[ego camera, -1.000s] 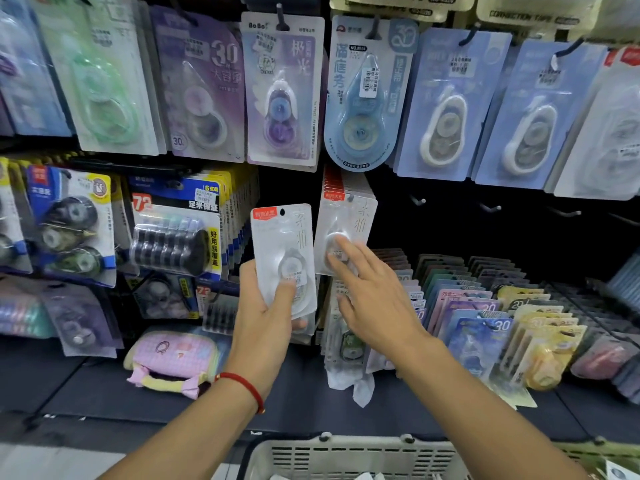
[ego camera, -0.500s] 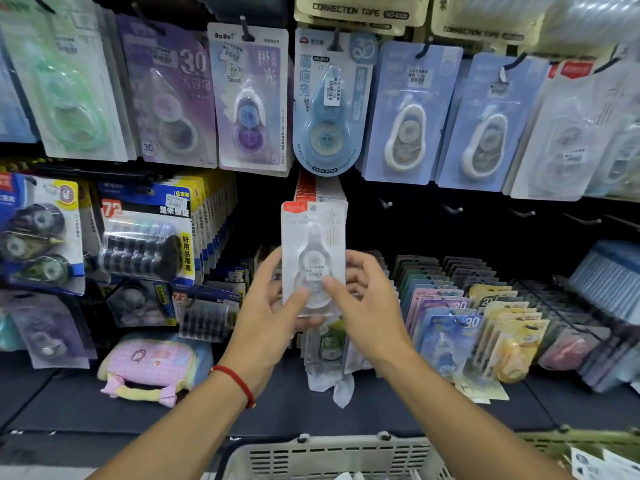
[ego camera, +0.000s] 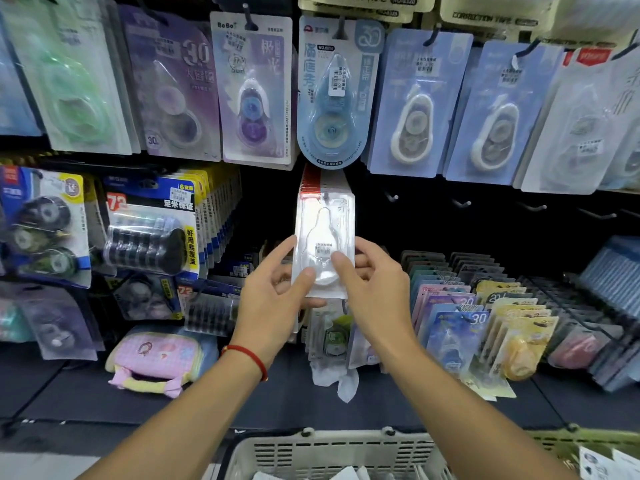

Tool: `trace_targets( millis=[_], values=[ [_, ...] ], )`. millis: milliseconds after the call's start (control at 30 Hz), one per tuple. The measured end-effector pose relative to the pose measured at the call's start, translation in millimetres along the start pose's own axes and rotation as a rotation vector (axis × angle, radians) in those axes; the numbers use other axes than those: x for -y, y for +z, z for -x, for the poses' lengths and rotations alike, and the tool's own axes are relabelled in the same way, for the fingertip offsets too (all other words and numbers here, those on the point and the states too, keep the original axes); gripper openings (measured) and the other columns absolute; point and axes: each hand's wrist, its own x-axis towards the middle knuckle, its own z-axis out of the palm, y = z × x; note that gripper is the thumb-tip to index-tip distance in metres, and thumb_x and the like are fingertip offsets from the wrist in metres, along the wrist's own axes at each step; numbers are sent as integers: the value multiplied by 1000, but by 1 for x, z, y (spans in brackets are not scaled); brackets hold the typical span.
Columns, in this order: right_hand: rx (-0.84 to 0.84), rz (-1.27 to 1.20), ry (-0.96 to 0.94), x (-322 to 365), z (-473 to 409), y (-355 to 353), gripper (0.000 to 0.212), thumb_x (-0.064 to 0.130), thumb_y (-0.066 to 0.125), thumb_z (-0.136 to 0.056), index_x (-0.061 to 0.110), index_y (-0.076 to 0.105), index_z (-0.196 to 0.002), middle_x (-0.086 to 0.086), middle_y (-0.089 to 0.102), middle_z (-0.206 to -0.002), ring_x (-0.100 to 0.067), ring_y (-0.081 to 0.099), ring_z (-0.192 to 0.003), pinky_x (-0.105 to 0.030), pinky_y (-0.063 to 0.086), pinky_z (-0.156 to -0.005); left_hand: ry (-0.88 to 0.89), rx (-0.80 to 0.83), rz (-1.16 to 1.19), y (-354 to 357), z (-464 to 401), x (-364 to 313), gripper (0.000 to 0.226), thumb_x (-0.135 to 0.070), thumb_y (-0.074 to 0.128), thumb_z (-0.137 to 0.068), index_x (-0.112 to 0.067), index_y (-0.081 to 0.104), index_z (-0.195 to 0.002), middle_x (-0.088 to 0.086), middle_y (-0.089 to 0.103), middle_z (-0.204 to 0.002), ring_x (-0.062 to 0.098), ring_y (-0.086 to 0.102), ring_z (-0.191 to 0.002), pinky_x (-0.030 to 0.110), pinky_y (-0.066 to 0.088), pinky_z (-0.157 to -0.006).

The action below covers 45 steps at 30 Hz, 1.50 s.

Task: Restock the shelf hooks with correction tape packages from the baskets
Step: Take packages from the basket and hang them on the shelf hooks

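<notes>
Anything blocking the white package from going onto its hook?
Nothing visible does. Both the left hand and right hand pinch the white package, its top already up against the stack of matching packages on the hook. Whether the hook tip sits in the hang hole, I cannot tell.

This is a stationery shop aisle. Carded correction tape packs (ego camera: 337, 91) hang in rows from hooks on a dark display wall, several with small price stickers (ego camera: 335, 79). Below, more packs (ego camera: 460, 327) stand filed upright in wire racks on a shelf (ego camera: 69, 403). A plastic shopping basket (ego camera: 325, 455) sits at the bottom edge.
</notes>
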Motion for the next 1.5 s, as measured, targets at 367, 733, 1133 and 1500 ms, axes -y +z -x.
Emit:
trace_targets(
  millis=[367, 733, 1133, 1500],
  values=[
    [435, 1040, -415, -25, -4, -7, 74, 20, 49, -107, 34, 8, -167, 8, -16, -174, -22, 5, -162, -45, 34, -119, -41, 213, -592, -27, -9, 26, 74, -9, 58, -102, -49, 34, -159, -16, 46, -157, -2, 56, -130, 14, 49, -99],
    [480, 1017, -28, -79, 57, -94, 45, 21, 53, -103, 18, 53, -148, -4, 47, -153, -32, 53, -133, -46, 50, -101, -101, 465, -1179, -48, 52, 22, 52, -14, 64, -98, -21, 53, -149, 8, 55, -149, 26, 53, -136, 32, 43, -107],
    [587, 1281, 717, -216, 244, -220, 70, 57, 17, -109, 31, -15, -165, 2, -13, -176, -28, -13, -162, -65, 0, -126, -610, 233, -1364, -122, 217, 167, 97, -46, 71, -92, -49, 6, -165, 6, 9, -174, 48, 41, -142, 59, 47, -107],
    [526, 1531, 441, -245, 244, -261, 67, 47, -6, -105, 20, -11, -166, 3, -5, -176, -24, -11, -162, -61, -1, -127, -491, 127, -1336, -66, 215, 187, 85, -34, 66, -95, -47, 17, -163, 7, 35, -159, 48, 60, -112, 60, 53, -91]
  ],
)
